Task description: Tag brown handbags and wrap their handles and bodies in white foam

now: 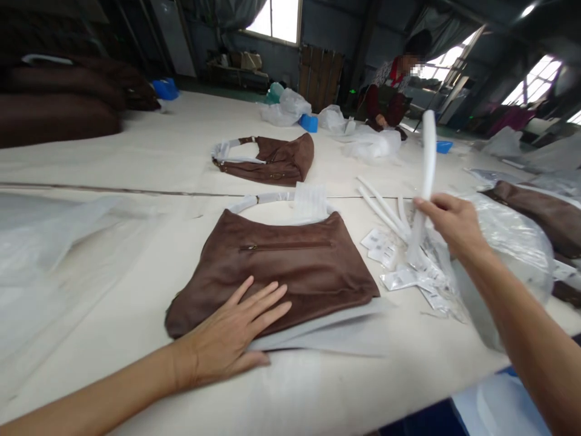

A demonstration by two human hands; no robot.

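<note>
A brown handbag (290, 266) with a zip across its front lies flat before me, its strap wrapped in white material. My left hand (240, 327) rests on its lower left part, fingers spread. Grey-white sheets (336, 330) stick out from under the bag's lower edge. To the right, my right hand (447, 218) pinches a white foam tube (429, 157) between thumb and fingers and holds it upright. Below that hand lie more white tubes (381, 206) and several small clear packets with printed labels (402, 278). A small white foam piece (311, 201) sits by the bag's strap.
Another brown bag (284, 158) lies farther back. Stacked brown bags (59, 100) stand at far left. Clear plastic sheeting (54, 242) covers the left side; a plastic bag (508, 242) lies at right. A person (390, 91) works across the table (181, 127).
</note>
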